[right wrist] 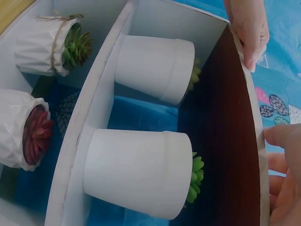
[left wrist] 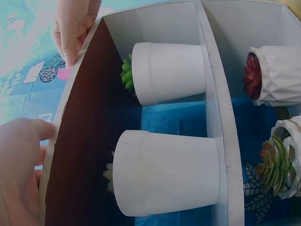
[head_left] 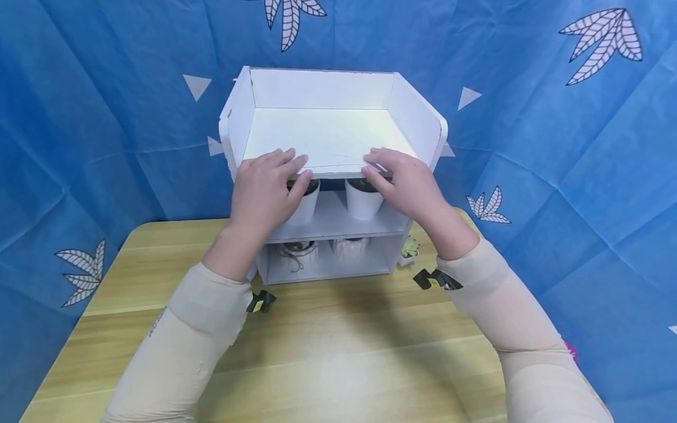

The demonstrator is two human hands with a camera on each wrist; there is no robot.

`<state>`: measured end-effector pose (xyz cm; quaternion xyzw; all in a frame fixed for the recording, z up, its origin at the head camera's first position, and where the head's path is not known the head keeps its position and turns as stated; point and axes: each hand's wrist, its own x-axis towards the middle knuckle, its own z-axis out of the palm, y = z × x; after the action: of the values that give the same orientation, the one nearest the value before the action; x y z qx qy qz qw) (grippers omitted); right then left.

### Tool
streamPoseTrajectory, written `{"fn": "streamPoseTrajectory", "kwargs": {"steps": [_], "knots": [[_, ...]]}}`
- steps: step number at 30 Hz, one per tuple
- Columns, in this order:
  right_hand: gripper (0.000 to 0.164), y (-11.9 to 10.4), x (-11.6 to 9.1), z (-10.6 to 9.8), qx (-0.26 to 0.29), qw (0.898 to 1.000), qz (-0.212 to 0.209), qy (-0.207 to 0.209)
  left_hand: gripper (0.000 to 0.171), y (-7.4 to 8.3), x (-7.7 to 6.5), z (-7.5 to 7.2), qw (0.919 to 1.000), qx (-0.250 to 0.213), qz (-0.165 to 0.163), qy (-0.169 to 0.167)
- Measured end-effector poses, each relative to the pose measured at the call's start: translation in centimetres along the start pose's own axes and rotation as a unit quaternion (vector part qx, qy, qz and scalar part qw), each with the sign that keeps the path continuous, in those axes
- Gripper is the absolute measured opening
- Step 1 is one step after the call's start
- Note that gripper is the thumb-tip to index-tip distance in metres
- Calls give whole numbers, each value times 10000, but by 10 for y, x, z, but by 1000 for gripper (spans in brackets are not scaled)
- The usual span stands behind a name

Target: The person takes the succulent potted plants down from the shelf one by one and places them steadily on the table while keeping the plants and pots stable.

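Observation:
A white tiered shelf [head_left: 322, 132] stands at the table's back, its top tray bare. My left hand [head_left: 267, 191] rests on the tray's front edge at the left, fingers over the board and thumb along the edge. On the right, my right hand [head_left: 409, 182] touches the same edge in a similar way. Below the tray are two smooth white pots, the left pot [left wrist: 167, 174] with a pale plant and the right pot [right wrist: 141, 169] with a green succulent. The lower tier holds a twine-tied faceted pot [right wrist: 40, 49] and another faceted pot [right wrist: 11, 129] with a red succulent.
The shelf stands on a light wooden table [head_left: 328, 352]. Close to its right side is a small potted plant [head_left: 408, 251]; part of a white object [head_left: 251, 272] shows at its left. A blue patterned cloth [head_left: 132, 117] hangs behind.

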<state>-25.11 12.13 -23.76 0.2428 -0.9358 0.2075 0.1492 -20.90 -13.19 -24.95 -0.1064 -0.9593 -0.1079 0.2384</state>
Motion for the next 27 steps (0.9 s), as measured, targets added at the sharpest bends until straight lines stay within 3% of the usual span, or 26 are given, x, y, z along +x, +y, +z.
{"fn": "streamPoseTrajectory", "kwargs": {"steps": [12, 27], "knots": [[49, -5, 4, -7, 61, 9995, 124, -294, 50, 0, 1, -2, 10000, -27, 12, -91], [44, -7, 4, -13, 123, 9998, 14, -147, 49, -1, 3, -1, 9999, -75, 15, -127]]}}
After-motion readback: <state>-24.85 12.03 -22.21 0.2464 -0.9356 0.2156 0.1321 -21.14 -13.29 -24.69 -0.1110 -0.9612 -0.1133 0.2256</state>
